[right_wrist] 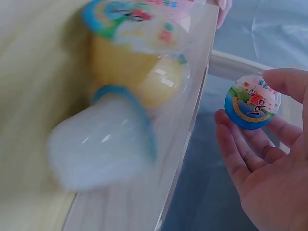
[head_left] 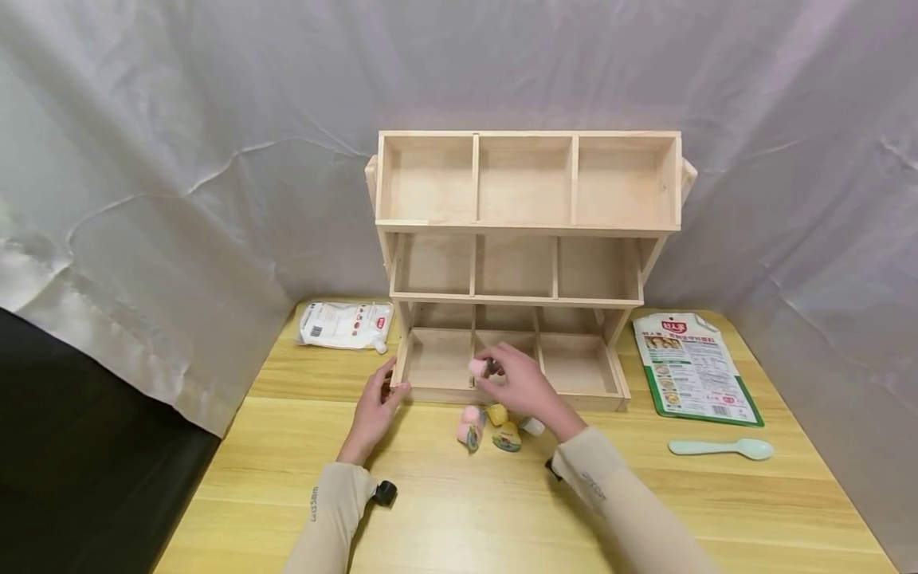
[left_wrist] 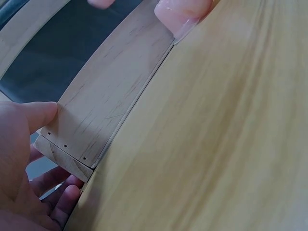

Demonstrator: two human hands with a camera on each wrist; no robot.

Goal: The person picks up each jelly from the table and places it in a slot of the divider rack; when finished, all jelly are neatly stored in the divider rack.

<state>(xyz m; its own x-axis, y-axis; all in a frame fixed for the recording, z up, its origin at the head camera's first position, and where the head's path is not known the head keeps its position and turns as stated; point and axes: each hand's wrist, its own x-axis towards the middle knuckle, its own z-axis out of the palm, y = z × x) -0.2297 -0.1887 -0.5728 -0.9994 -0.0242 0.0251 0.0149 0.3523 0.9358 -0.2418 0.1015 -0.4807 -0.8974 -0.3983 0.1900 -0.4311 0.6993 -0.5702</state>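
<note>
My right hand (head_left: 522,384) holds a small pink jelly cup (head_left: 476,367) between thumb and fingers, over the front of the wooden shelf's (head_left: 531,229) bottom tier. In the right wrist view the printed lid (right_wrist: 252,102) of that cup faces the camera. At the bottom tier's front left corner, my left hand (head_left: 371,413) grips the wood, thumb on the front board (left_wrist: 103,91) and fingers round the side. On the table before the shelf lie pink jelly cups (head_left: 470,416), yellow jelly cups (head_left: 506,436) and a white jelly cup (head_left: 532,426).
A white spouted pouch (head_left: 346,325) lies left of the shelf. To the right are a green-edged food packet (head_left: 697,368) and a pale green spoon (head_left: 720,448). Grey cloth (head_left: 215,159) hangs behind and at both sides of the wooden table (head_left: 459,510).
</note>
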